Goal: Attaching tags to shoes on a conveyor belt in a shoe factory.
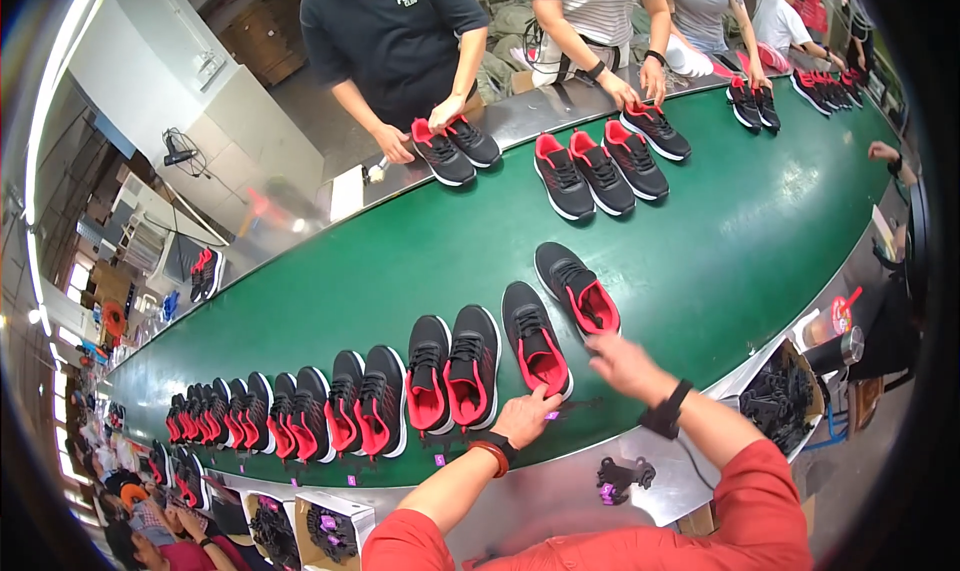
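Note:
My left hand [527,418] is at the heel of a black sneaker [530,333] with a red lining and white sole. Its fingers are closed around a small black piece with a purple tag [552,415], whose exact kind I cannot make out. To the right, my right hand [628,364] has its fingers at the heel of another matching sneaker [572,283], seemingly gripping the collar. That shoe sits slightly farther away, toe pointing up and left. Both sneakers rest on the green conveyor belt [400,271].
A long row of matching sneakers [380,401] runs left along the near edge. Across the belt, people handle more sneakers [600,176]. Loose black pieces [625,476] lie on the metal ledge, with boxes of them [800,361] at right and lower left.

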`<state>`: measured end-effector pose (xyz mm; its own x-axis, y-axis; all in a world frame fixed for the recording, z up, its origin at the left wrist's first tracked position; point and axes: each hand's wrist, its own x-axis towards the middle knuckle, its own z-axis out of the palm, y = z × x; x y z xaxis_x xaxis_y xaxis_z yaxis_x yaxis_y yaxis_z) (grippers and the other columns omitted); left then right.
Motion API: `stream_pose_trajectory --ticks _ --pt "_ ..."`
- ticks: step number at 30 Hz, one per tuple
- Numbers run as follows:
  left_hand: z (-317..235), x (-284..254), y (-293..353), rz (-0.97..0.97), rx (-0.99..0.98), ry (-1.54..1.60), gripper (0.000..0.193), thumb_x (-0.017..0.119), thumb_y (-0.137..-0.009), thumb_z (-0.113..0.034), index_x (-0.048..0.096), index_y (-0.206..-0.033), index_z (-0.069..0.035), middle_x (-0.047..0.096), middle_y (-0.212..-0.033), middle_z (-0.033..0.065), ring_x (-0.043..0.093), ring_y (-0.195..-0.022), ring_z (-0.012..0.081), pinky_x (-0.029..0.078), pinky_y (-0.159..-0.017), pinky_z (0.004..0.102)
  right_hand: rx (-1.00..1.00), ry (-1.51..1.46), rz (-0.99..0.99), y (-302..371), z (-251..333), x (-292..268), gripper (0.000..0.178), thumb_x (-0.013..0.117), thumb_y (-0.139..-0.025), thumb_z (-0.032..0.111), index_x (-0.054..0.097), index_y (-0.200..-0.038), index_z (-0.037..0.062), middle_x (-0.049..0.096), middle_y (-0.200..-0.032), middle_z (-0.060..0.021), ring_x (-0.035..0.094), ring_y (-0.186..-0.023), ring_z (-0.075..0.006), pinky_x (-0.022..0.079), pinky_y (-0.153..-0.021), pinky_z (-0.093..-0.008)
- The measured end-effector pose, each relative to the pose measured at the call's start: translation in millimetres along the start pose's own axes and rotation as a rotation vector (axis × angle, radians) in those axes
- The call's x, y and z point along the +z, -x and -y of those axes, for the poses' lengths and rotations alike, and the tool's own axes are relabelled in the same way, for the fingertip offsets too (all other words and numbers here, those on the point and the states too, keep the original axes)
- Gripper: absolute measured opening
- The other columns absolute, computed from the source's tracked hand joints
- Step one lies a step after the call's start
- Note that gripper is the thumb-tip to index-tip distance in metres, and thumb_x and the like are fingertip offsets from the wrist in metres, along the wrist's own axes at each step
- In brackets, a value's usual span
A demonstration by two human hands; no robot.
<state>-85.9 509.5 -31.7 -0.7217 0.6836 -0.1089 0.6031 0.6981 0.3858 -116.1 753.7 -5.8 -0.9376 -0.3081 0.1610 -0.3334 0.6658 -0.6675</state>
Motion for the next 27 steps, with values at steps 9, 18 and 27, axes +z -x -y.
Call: stream_pose_trajectory --ticks 9,18,27 --pt "-7 3 12 -0.190 -0.162 0.196 0.038 0.046 -0.080 0.001 0.054 -0.115 -0.014 0.056 -0.105 0.0204 0.063 -0.081 0.0415 0.052 -0.069 0.0495 -0.188 0.352 0.177 -25 -65 -5 0.021 0.065 -0.075 0.013 0.055 -0.093 0.0113 0.059 -0.095 -0.0095 0.059 -0.083 -0.0338 0.050 -0.071 -0.0434" --pt "-9 7 11 -0.163 -0.343 0.337 0.026 0.049 -0.086 0.001 0.060 -0.109 -0.004 0.060 -0.106 0.0187 0.061 -0.092 0.0423 0.049 -0.078 0.0475 -0.407 0.436 0.201 4 -11 10 0.023 0.073 -0.072 0.031 0.059 -0.078 0.0133 0.056 -0.076 -0.0050 0.058 -0.076 -0.0255 0.044 -0.067 -0.0389" --pt "-6 5 13 -0.145 -0.387 0.331 0.027 0.045 -0.088 0.000 0.062 -0.108 -0.003 0.060 -0.101 0.0215 0.060 -0.088 0.0435 0.049 -0.076 0.0494 -0.419 0.480 0.241 0 0 13 0.023 0.072 -0.072 0.032 0.060 -0.078 0.0142 0.055 -0.076 -0.0042 0.056 -0.077 -0.0237 0.042 -0.069 -0.0374"
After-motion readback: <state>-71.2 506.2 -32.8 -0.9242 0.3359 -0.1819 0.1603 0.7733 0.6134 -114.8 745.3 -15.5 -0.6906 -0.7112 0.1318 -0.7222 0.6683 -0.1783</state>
